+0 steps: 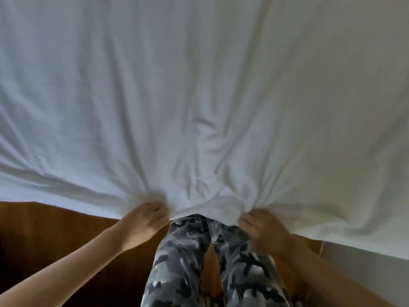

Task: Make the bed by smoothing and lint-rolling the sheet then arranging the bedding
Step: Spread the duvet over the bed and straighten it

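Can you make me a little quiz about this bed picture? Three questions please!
1. True or false: the white sheet is perfectly smooth.
2. What do the left hand and right hand grip? A) a pillow B) the sheet's near edge C) a lint roller
3. Fill in: the trousers have a ____ pattern.

Key: 1. False, creases fan out from both hands. 2. B. 3. Camouflage.
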Available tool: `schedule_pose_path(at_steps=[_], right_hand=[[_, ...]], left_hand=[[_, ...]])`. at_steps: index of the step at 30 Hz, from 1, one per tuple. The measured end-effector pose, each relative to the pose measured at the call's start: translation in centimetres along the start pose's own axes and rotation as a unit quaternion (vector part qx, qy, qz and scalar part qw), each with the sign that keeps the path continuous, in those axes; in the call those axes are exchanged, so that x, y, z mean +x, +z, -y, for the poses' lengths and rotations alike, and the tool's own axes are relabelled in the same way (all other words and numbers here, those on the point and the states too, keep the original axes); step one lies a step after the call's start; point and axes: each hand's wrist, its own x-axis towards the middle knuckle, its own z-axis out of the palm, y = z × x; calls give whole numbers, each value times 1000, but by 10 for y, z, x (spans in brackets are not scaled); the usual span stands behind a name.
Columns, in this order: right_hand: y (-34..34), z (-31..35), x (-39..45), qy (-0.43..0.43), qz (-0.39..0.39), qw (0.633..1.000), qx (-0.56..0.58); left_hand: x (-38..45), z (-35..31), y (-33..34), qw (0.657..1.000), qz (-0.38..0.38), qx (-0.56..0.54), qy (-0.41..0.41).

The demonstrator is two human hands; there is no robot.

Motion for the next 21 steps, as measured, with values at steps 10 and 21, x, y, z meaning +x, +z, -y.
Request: schedule_pose_path(at_steps=[10,21], right_hand=[[-50,-8,20,-109,115,987,12],[-54,-90,49,116,-33,987,-110]], left_hand=[[64,1,-40,995,-67,1,77],[199,13,-29,993,-84,26,-77]])
